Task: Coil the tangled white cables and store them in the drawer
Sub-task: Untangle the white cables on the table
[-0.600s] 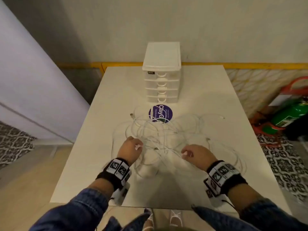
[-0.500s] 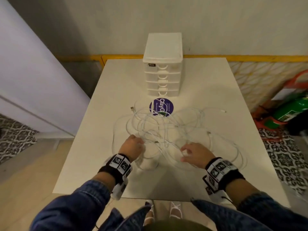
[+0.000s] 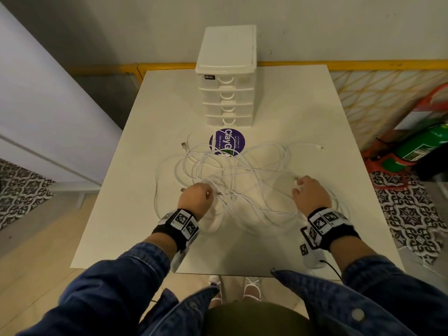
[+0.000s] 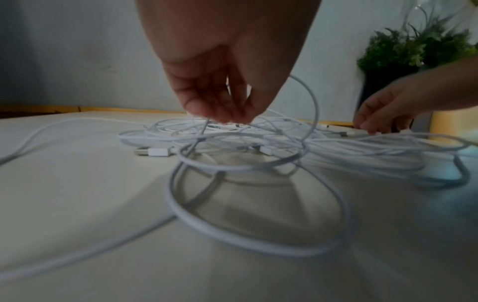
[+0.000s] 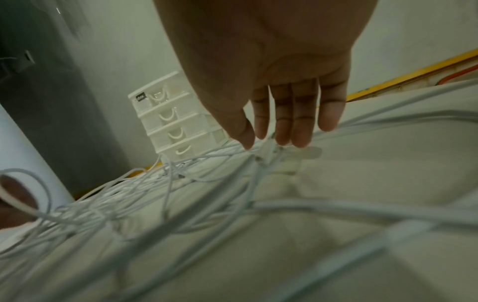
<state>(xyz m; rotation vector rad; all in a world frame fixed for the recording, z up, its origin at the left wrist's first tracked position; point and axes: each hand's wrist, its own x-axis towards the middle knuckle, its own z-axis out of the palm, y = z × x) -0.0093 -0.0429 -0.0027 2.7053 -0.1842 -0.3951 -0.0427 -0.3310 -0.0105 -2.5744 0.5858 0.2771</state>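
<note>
Our left hand (image 3: 195,198) pinching a strand of the tangled cables (image 3: 244,180) sprawled between and around both hands, our right hand (image 3: 311,194) relaxed, straight fingertips (image 5: 297,141) touching a cable end, drawers (image 3: 226,93) beyond both hands, all closed

The white cables (image 3: 242,180) sprawl in a loose tangle of overlapping loops over the middle of the tabletop (image 3: 126,190), several plugs showing. Just behind stands the white drawer unit (image 3: 226,76), upright, its four drawers closed.
</note>
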